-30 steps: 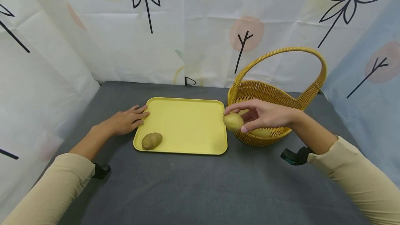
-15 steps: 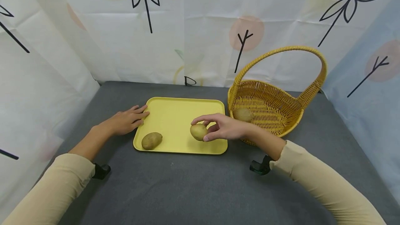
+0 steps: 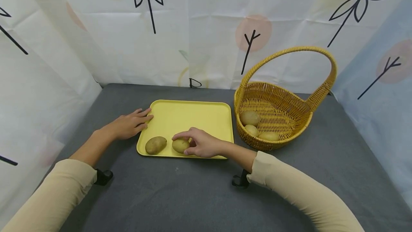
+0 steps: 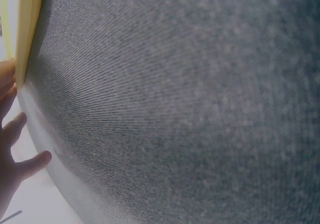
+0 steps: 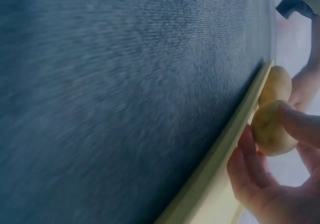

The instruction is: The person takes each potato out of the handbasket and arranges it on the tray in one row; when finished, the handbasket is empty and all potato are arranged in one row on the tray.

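My right hand (image 3: 202, 144) pinches a potato (image 3: 180, 146) between thumb and fingers over the front part of a yellow tray (image 3: 190, 112). The right wrist view shows this held potato (image 5: 272, 131) close to the tray; whether it touches the bottom I cannot tell. Just left of it, a second potato (image 3: 156, 145) lies in the tray's front left corner. My left hand (image 3: 130, 124) rests at the tray's left edge, fingers spread and fingertips on the rim. In the left wrist view, part of the left hand (image 4: 15, 144) shows beside the tray's edge (image 4: 27, 28).
A yellow wicker basket (image 3: 280, 94) with a tall handle stands right of the tray. Several potatoes lie in it, including one at its left side (image 3: 250, 118). Dark grey cloth (image 3: 180, 192) covers the table, and a patterned white curtain (image 3: 209, 38) hangs behind.
My right hand has carried the potato left from the basket's edge, across the tray, and lowered it beside the other potato. The left hand has stayed at the tray's edge.
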`<action>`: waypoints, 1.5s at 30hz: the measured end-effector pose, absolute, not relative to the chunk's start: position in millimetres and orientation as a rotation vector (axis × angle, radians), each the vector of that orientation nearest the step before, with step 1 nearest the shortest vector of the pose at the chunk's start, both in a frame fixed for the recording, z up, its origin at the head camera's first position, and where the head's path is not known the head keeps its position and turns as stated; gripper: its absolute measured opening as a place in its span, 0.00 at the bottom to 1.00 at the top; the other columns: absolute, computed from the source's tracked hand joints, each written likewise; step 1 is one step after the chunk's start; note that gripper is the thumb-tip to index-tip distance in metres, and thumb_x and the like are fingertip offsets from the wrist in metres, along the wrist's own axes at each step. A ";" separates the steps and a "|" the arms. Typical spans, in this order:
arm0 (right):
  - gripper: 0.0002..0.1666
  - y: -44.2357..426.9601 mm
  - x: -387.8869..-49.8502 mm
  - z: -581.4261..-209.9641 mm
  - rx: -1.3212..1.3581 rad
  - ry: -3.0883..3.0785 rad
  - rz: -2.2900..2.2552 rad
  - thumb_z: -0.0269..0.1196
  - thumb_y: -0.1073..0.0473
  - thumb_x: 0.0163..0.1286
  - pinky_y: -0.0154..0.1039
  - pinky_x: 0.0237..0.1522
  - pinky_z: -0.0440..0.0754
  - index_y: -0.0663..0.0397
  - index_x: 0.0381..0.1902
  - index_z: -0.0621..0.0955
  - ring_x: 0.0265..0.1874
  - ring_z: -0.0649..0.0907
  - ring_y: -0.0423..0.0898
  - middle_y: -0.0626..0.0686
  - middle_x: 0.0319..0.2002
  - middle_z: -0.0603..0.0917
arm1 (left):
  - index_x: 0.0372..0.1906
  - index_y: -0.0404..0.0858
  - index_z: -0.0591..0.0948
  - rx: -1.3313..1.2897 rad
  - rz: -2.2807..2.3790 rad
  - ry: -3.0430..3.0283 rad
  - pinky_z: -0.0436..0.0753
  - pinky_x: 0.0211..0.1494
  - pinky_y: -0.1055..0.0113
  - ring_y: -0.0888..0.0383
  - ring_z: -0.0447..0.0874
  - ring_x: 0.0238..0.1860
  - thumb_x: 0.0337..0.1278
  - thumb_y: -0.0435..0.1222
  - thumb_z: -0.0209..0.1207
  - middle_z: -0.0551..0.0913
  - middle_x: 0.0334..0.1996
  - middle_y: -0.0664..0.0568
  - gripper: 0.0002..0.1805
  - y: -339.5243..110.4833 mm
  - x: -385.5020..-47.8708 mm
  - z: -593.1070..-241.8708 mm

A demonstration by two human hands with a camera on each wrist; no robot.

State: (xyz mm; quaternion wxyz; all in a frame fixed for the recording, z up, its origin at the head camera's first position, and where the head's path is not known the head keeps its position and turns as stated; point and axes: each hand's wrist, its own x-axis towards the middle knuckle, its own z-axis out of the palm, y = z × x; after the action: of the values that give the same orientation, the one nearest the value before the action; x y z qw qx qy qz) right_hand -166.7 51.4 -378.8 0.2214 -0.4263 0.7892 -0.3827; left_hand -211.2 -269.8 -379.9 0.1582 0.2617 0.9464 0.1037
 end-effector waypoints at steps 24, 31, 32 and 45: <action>0.29 42.7 -152.6 -363.0 -1.207 2.388 -0.825 0.64 0.61 0.71 0.39 0.55 0.77 0.55 0.69 0.73 0.55 0.80 0.50 0.54 0.60 0.78 | 0.76 0.36 0.63 0.754 0.288 2.711 0.54 0.64 0.25 0.30 0.46 0.75 0.78 0.42 0.47 0.50 0.78 0.38 0.28 -269.2 -210.4 -380.1; 0.30 98.9 -148.4 -332.7 -1.323 2.389 -0.726 0.66 0.59 0.70 0.46 0.65 0.70 0.57 0.67 0.74 0.66 0.74 0.49 0.52 0.66 0.76 | 0.76 0.37 0.63 0.767 0.285 2.708 0.54 0.64 0.25 0.30 0.45 0.75 0.78 0.42 0.48 0.50 0.78 0.39 0.28 -269.4 -211.4 -379.9; 0.30 108.8 -149.0 -328.4 -1.328 2.393 -0.695 0.67 0.58 0.70 0.46 0.66 0.70 0.57 0.67 0.74 0.67 0.73 0.48 0.52 0.66 0.76 | 0.76 0.37 0.63 0.767 0.286 2.706 0.54 0.64 0.25 0.30 0.45 0.75 0.78 0.42 0.48 0.50 0.78 0.39 0.28 -269.2 -211.5 -379.5; 0.30 215.4 -158.9 -278.2 -1.085 2.345 -0.696 0.62 0.51 0.74 0.54 0.62 0.74 0.49 0.70 0.72 0.64 0.77 0.51 0.52 0.65 0.77 | 0.76 0.38 0.64 0.762 0.216 2.702 0.54 0.64 0.25 0.32 0.46 0.76 0.78 0.45 0.48 0.51 0.78 0.39 0.29 -267.9 -212.2 -373.6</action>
State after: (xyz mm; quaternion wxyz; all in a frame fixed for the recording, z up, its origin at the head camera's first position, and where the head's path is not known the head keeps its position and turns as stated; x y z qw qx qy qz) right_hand -158.9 215.4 -278.2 0.2308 -0.3945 0.8527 -0.2530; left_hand -212.2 -267.9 -373.6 0.1621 0.2670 0.9469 0.0757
